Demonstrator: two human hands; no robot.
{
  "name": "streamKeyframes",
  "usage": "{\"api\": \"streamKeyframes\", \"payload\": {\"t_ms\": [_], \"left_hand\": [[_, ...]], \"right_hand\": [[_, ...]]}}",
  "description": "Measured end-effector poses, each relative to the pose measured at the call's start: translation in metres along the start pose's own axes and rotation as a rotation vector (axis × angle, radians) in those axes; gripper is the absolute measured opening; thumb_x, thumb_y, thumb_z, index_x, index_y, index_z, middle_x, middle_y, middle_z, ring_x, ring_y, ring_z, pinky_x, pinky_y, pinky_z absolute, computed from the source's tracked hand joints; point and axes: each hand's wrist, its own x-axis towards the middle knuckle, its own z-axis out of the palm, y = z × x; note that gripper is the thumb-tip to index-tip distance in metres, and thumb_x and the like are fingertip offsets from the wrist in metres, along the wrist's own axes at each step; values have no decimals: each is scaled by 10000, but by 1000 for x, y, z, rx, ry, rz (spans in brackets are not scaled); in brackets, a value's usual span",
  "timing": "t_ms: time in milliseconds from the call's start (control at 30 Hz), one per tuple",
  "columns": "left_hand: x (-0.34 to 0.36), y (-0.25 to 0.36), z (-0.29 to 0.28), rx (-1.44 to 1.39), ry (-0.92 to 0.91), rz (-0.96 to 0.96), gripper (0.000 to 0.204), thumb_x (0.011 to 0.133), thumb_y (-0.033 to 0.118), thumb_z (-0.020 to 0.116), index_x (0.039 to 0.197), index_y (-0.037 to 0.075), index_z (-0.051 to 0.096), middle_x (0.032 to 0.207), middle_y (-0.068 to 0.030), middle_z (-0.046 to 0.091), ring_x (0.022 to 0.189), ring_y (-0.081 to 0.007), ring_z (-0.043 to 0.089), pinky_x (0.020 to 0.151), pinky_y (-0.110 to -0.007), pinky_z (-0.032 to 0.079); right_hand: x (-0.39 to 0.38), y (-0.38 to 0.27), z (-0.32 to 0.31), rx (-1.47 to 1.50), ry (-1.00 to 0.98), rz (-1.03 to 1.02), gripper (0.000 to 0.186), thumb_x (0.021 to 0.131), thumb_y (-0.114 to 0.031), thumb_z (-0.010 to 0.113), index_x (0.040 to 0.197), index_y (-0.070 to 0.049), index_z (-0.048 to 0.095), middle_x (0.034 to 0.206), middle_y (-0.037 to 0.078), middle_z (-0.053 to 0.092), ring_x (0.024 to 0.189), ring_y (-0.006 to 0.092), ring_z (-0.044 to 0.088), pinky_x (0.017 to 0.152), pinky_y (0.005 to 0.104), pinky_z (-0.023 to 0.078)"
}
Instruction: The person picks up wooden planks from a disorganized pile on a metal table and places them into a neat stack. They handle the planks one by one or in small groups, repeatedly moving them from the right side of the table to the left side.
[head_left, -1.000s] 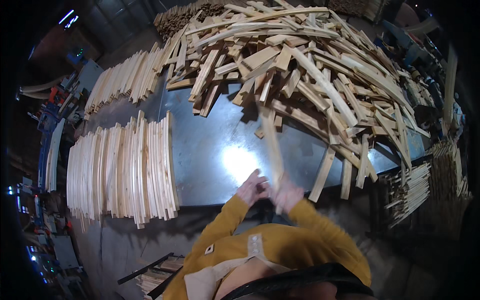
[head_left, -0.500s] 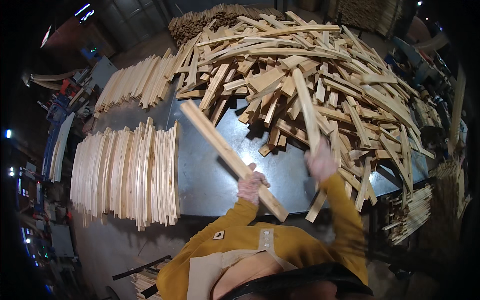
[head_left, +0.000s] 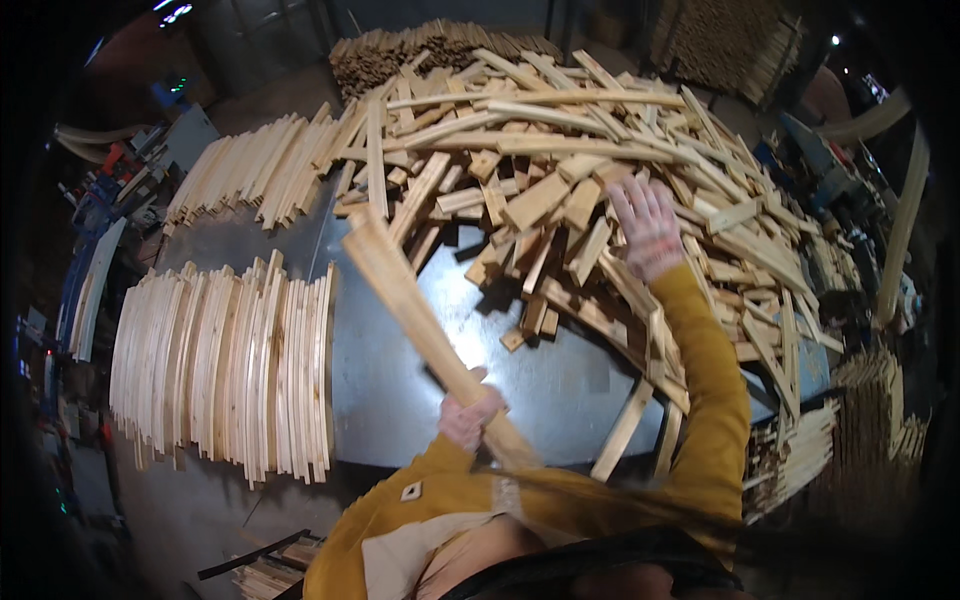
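My left hand (head_left: 472,418) is wrapped around the lower part of a pale wooden slat (head_left: 415,315), tilted with its far end up to the left. The slat looks broad and slightly blurred; whether a second one lies against it I cannot tell. My right hand (head_left: 645,222) reaches out over the loose heap of wooden slats (head_left: 540,200), its fingers stretched and lying over the pieces, holding nothing that I can see. Below that hand, several slats jut out of the heap toward the table's near edge.
A metal table (head_left: 380,405) carries everything. On its left lies a neat row of slats (head_left: 225,370), with a second row (head_left: 250,170) behind. A stack of wood (head_left: 440,60) stands at the back. More slats (head_left: 800,450) are piled low on the right.
My right hand has moved away and forward onto the heap, and the slat it held upright is no longer in it. My left hand has come slightly left and nearer with its slat.
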Motion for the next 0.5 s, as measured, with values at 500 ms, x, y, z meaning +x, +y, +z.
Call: {"api": "streamKeyframes", "payload": {"t_ms": [500], "left_hand": [[4,24,18,86,937,642,213,997,273,497,1160,136,506,702,-27,485,686,-243,556,675,-482,521]], "right_hand": [[150,35,64,168,-769,-469,1165,612,-352,896,1547,-130,237,1419,195,476,1337,345,456,1140,430,340]]}}
